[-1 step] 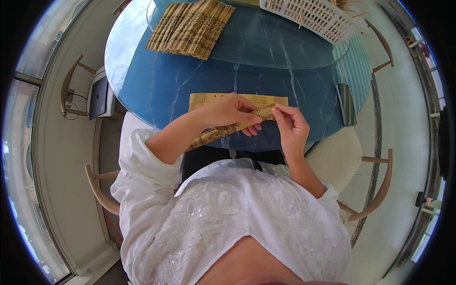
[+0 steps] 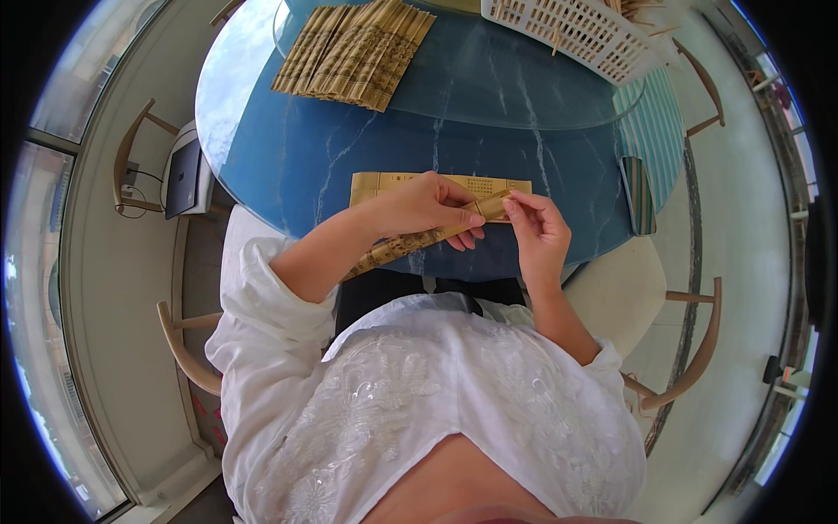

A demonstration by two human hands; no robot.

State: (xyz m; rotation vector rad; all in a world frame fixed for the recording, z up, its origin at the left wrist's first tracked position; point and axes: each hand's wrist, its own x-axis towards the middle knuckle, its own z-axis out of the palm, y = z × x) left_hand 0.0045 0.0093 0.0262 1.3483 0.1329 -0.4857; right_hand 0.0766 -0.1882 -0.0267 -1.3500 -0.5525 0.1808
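Blue marbled glass forms the round desk (image 2: 367, 148) below us. Our left hand (image 2: 428, 205) and right hand (image 2: 534, 229) each pinch a narrow bamboo strip (image 2: 419, 241), seemingly slatted, its long axis running lower-left to upper-right, just above a flat tan sheet (image 2: 384, 183). A woven mat (image 2: 353, 52) lies farther off.

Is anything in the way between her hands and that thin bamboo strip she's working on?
Nothing visible: the left hand and right hand both already pinch the bamboo strip directly, above the tan sheet lying on the blue table.
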